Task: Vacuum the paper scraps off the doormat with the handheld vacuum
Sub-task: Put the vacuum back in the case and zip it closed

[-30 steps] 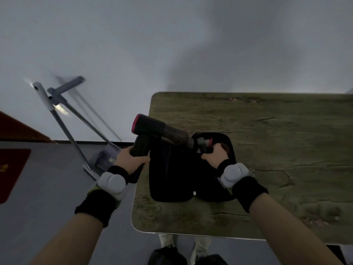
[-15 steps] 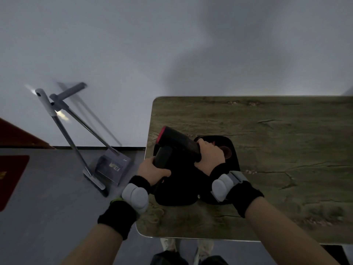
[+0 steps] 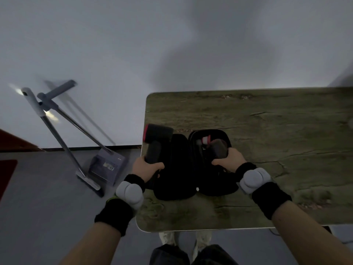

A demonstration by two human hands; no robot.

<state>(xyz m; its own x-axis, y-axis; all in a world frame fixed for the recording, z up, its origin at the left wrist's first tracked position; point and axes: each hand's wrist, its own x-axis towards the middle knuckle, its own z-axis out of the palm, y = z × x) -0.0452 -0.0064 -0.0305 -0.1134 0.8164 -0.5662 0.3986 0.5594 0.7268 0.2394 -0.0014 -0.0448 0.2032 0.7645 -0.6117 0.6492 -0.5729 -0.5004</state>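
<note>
My left hand grips the handle of the black handheld vacuum, whose short body with a red ring points left over the table's left edge. My right hand holds a dark cylindrical part, separate from the vacuum body, above the right half of an open black case. A pink-and-white piece lies inside that half. A corner of a red mat shows on the floor at the far left. No paper scraps are visible.
The case lies on a green-brown table against a white wall. A long-handled broom and dustpan lean on the wall to the left. Grey floor stretches left of the table. My shoes show under the table's front edge.
The vacuum came back over the case. My right hand went from its front end onto the barrel, and now holds a dark cylindrical part away from the body, which looks shorter.
</note>
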